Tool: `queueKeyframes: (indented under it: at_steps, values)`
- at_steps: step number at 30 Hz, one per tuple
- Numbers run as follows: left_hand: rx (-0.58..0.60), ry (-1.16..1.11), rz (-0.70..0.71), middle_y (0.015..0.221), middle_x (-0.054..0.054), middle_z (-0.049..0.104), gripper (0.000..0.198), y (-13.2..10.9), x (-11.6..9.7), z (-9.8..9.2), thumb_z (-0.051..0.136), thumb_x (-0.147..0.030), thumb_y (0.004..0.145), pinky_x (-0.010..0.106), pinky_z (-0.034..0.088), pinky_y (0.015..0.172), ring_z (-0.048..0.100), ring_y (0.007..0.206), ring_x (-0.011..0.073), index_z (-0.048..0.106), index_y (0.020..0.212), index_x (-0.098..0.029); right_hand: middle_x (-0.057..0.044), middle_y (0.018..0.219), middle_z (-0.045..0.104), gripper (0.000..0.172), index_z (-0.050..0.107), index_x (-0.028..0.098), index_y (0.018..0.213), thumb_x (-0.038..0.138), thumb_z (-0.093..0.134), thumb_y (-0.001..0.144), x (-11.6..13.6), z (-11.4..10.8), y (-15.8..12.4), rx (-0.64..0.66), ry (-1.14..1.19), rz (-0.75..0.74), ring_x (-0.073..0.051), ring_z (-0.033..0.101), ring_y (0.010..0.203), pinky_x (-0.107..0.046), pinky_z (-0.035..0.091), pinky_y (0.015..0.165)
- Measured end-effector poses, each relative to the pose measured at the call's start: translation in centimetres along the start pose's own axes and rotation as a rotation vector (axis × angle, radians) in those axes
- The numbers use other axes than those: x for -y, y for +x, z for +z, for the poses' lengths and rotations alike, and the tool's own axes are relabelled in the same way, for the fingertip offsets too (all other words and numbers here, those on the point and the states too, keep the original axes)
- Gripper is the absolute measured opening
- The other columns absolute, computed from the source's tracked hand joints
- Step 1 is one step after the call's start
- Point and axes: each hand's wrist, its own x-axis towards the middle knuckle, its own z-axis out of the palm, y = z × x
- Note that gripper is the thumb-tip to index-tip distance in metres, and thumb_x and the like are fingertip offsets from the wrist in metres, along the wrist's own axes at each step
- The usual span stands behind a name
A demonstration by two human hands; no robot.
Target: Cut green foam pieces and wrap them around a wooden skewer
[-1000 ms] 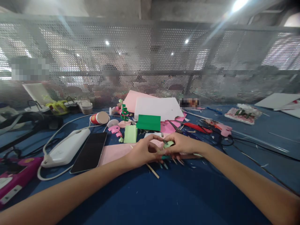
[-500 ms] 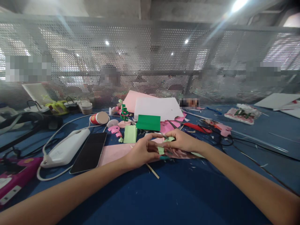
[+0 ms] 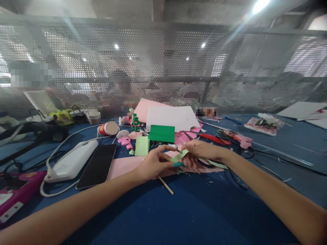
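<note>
Both hands meet at the centre of the blue table (image 3: 194, 217), a little above a pink paper sheet (image 3: 125, 166). A light green paper strip (image 3: 179, 156) is stretched between them. My left hand (image 3: 155, 162) pinches its lower end with thumb and fingers. My right hand (image 3: 201, 152) grips the upper end, fingers curled, wrist raised. A thin wooden stick (image 3: 165, 185) lies on the table just below my left hand. A green strip (image 3: 217, 164) lies under my right wrist.
A black phone (image 3: 97, 166) and a white power bank (image 3: 73, 162) with cable lie at the left. Green card (image 3: 161, 133), white card (image 3: 171, 117), red-handled scissors (image 3: 209, 137) and paper scraps sit behind the hands. A perforated metal screen (image 3: 163, 68) closes the table's far side.
My right hand has lifted and drawn to the right, pulling the light green strip out between the hands. The left hand stays nearly where it was.
</note>
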Motion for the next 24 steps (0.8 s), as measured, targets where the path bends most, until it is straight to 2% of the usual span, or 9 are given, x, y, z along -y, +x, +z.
queueKeyframes:
  at_steps: [2, 5, 7, 9, 12, 14, 17, 21, 24]
  values:
    - [-0.009, -0.041, -0.037, 0.064, 0.004, 0.07, 0.049, 0.0, 0.0, -0.1, 0.077, -0.023, 0.061, 0.034, 0.054, 0.07, 0.069, 0.066, 0.0207, 0.054, 0.102, -0.014, -0.009, 0.066, 0.065, 0.064, 0.063, 0.009, 0.081, 0.066, 0.034, 0.084, -0.1, -1.2, -0.4, 0.044, 0.145, 0.075, -0.011, 0.056, 0.044, -0.022, 0.047, 0.043]
    - [0.002, -0.086, -0.047, 0.064, 0.004, 0.071, 0.054, 0.0, 0.1, -0.2, 0.079, -0.018, 0.057, 0.031, 0.053, 0.067, 0.069, 0.063, 0.0192, 0.055, 0.104, -0.012, -0.007, 0.067, 0.066, 0.043, 0.064, 0.009, 0.086, 0.051, 0.054, 0.083, -0.5, -2.8, -1.1, 0.062, 0.199, 0.102, -0.01, 0.058, 0.048, -0.017, 0.047, 0.042]
    - [0.005, -0.082, -0.041, 0.063, 0.003, 0.07, 0.056, 0.0, 0.1, -0.3, 0.08, -0.016, 0.055, 0.029, 0.053, 0.066, 0.068, 0.061, 0.018, 0.055, 0.105, -0.012, -0.007, 0.067, 0.065, 0.044, 0.064, 0.009, 0.086, 0.052, 0.058, 0.079, -0.7, -3.2, -1.4, 0.132, 0.23, 0.089, -0.011, 0.059, 0.05, -0.017, 0.047, 0.042]
    - [0.012, -0.078, -0.051, 0.062, 0.003, 0.07, 0.056, 0.1, 0.2, -0.4, 0.079, -0.015, 0.055, 0.027, 0.052, 0.064, 0.067, 0.06, 0.0172, 0.056, 0.106, -0.013, -0.007, 0.069, 0.065, 0.046, 0.064, 0.009, 0.085, 0.055, 0.059, 0.077, -0.5, -2.8, -1.3, 0.146, 0.226, 0.054, -0.011, 0.06, 0.054, -0.017, 0.047, 0.044]
    - [0.033, -0.101, -0.086, 0.061, 0.002, 0.069, 0.058, 0.0, 0.2, -0.4, 0.079, -0.016, 0.056, 0.025, 0.05, 0.061, 0.067, 0.06, 0.0167, 0.054, 0.109, -0.014, -0.005, 0.08, 0.065, 0.031, 0.063, 0.012, 0.087, 0.039, 0.069, 0.074, -0.1, -1.0, -0.7, -0.019, 0.088, -0.065, -0.009, 0.06, 0.061, -0.015, 0.046, 0.049]
    - [0.041, -0.113, -0.105, 0.06, 0.001, 0.069, 0.061, 0.0, 0.0, -0.3, 0.079, -0.017, 0.056, 0.024, 0.049, 0.059, 0.066, 0.057, 0.016, 0.052, 0.111, -0.014, -0.002, 0.071, 0.064, 0.026, 0.061, 0.013, 0.082, 0.032, 0.074, 0.069, 0.0, 0.3, -0.2, -0.008, 0.045, -0.066, -0.008, 0.058, 0.055, -0.015, 0.045, 0.048]
    - [0.053, -0.079, -0.133, 0.053, -0.002, 0.065, 0.064, -0.1, -0.5, -0.1, 0.078, -0.016, 0.056, 0.019, 0.043, 0.048, 0.058, 0.044, 0.011, 0.05, 0.113, -0.012, 0.001, 0.059, 0.061, 0.025, 0.058, 0.014, 0.076, 0.031, 0.074, 0.068, -0.4, 1.6, 0.6, 0.035, 0.08, -0.046, -0.009, 0.054, 0.043, -0.018, 0.043, 0.042]
    - [0.07, 0.004, -0.146, 0.048, -0.006, 0.059, 0.064, -0.1, -1.0, 0.1, 0.074, -0.016, 0.059, 0.014, 0.029, 0.037, 0.042, 0.031, 0.0038, 0.047, 0.117, -0.011, 0.002, 0.056, 0.059, 0.024, 0.057, 0.014, 0.07, 0.027, 0.077, 0.064, -1.0, 1.9, 1.1, -0.039, 0.09, -0.094, -0.009, 0.053, 0.044, -0.019, 0.043, 0.043]
    - [0.063, 0.086, -0.135, 0.051, -0.005, 0.061, 0.065, -0.1, -0.8, 0.0, 0.072, -0.017, 0.062, 0.014, 0.028, 0.037, 0.041, 0.032, 0.0035, 0.045, 0.12, -0.012, 0.002, 0.058, 0.058, 0.023, 0.058, 0.014, 0.068, 0.025, 0.077, 0.063, -1.1, 2.1, 1.1, -0.082, 0.055, -0.141, -0.009, 0.052, 0.048, -0.019, 0.041, 0.047]
